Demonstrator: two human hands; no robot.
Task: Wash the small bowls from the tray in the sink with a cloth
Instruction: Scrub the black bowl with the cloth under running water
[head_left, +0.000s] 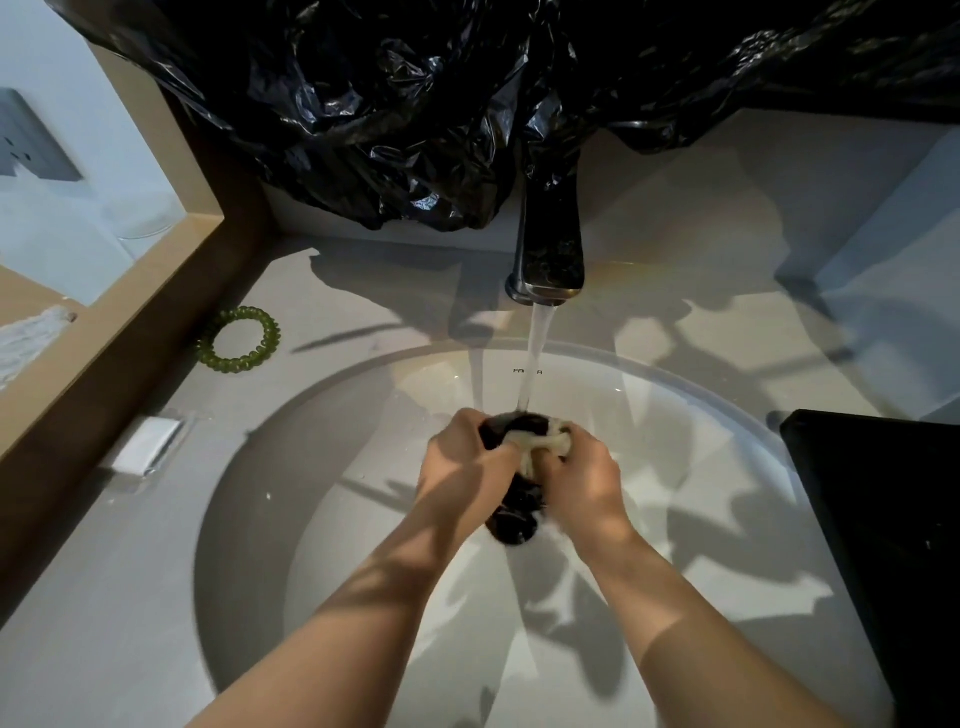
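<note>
Clasping a small bowl (515, 512) under the faucet (548, 249), left hand (465, 460) with curled fingers; right hand (589, 470) pinching cloth (548, 442) against it.

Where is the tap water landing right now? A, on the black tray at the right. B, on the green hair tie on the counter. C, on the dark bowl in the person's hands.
C: the stream from the faucet falls onto the dark bowl, gripped by the left hand, while the right hand holds the cloth against it.
</note>
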